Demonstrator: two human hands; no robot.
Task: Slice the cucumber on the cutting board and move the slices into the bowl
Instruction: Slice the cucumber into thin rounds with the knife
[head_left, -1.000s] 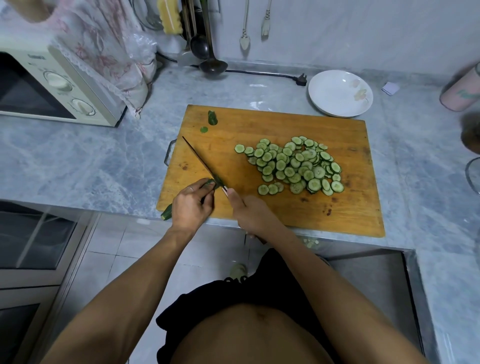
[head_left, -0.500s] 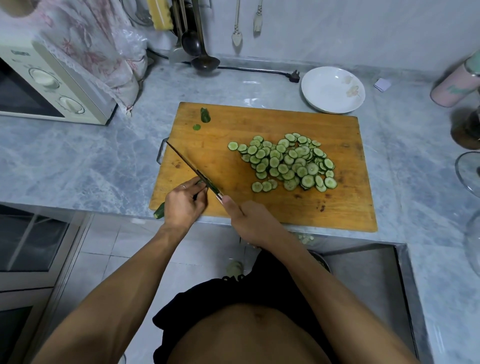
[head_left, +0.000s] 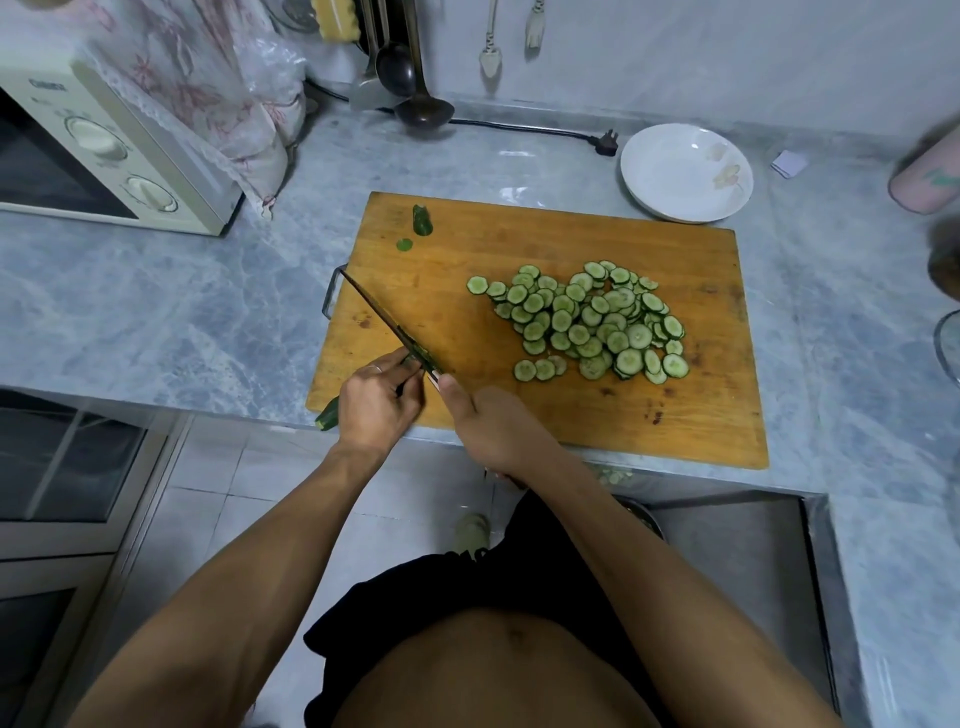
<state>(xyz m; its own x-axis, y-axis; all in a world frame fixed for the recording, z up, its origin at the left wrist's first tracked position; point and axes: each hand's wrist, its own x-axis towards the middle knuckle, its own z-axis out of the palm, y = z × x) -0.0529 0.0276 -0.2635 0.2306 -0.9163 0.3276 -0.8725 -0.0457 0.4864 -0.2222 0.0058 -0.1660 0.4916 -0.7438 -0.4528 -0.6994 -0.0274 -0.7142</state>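
Worn, matt wooden cutting board (head_left: 597, 415) on a polished grey marble table (head_left: 156, 312); beside the board, a glossy white bowl (head_left: 685, 174); dark metal knife (head_left: 384, 317).

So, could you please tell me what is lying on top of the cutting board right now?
On the cutting board: a pile of cucumber slices, two green end pieces and the knife. The left hand covers most of the uncut cucumber.

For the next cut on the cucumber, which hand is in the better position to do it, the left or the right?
The right hand, likely: it already holds the knife, whose blade rests across the cucumber on the cutting board. The left hand holds the cucumber and should only steady it.
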